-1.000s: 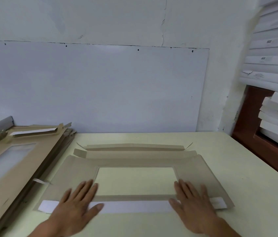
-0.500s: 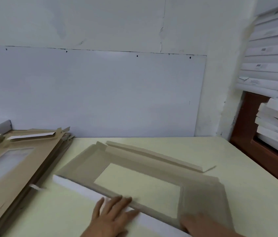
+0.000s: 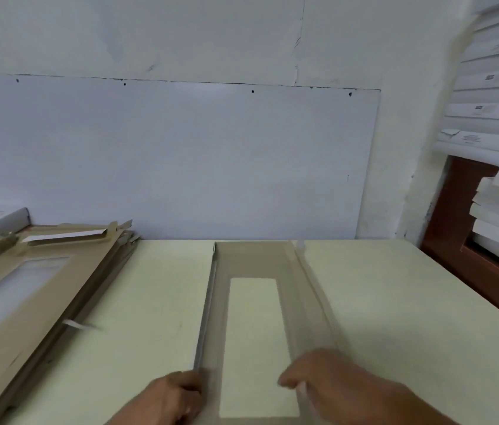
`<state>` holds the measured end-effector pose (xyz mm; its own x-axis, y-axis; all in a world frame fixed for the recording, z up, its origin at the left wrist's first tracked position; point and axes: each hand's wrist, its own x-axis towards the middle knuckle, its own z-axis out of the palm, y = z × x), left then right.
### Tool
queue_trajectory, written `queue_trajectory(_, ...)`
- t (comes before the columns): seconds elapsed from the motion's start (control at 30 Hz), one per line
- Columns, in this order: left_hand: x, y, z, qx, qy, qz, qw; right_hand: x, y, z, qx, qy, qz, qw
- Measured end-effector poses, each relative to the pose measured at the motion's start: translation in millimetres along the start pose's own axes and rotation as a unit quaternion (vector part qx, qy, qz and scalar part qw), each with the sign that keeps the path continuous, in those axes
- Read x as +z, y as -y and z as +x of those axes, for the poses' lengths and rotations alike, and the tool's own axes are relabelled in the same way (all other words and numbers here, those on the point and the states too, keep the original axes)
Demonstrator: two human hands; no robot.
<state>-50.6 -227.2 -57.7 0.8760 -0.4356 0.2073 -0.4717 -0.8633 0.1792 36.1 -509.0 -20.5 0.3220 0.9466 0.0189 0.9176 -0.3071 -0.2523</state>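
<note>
The cardboard blank [image 3: 252,260] lies flat on the desk [image 3: 380,302], to the right of the stack of flat blanks [image 3: 42,289] and well apart from it; its long axis runs away from the person, and a rectangular window is cut through its middle.

The left grip [image 3: 170,400] is clenched on the near end of the long edge that faces the stack, fingers curled round the pale strip [image 3: 203,326] that runs along that edge; the right grip [image 3: 343,384] is on the near end of the edge away from the stack, fingers curled down over the side flap [image 3: 312,296], which stands slightly raised; motion blur hides exactly how the fingertips sit.

By the look of it the sheet is thin, light board; stiff enough along its creases, yet likely floppy across the window, where only narrow margins join the two ends; it would probably slide easily on the smooth desk. A one-handed lift from a corner would risk bending or tearing a margin; the safer hold is at both long edges together, on the solid board beside the creases, never through the window. The pale strip looks like a glue or tape liner; fingers are best kept on its backing, so that it neither peels nor sticks early.
</note>
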Motion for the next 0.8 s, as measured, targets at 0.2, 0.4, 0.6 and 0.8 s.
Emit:
queue_trajectory(0.2,-39.2,56.1,-21.0,0.013,0.093,0.053,0.994,-34.2,-99.9,-59.9,0.201,0.12,-0.243,0.941)
queue_trajectory(0.4,-55.7,64.2,-10.6,0.062,0.114,0.15,0.98,-16.2,-104.6,-48.4,0.106,0.075,-0.241,0.962)
queue_trajectory(0.6,-65.9,47.4,16.0,-0.051,0.033,0.256,0.965,-3.2,-79.8,-20.9,-0.001,-0.021,-0.297,0.955)
queue_trajectory(0.8,-71.3,-38.1,22.6,-0.045,-0.099,0.274,0.956,10.8,-40.9,7.3,0.102,0.038,-0.068,0.992)
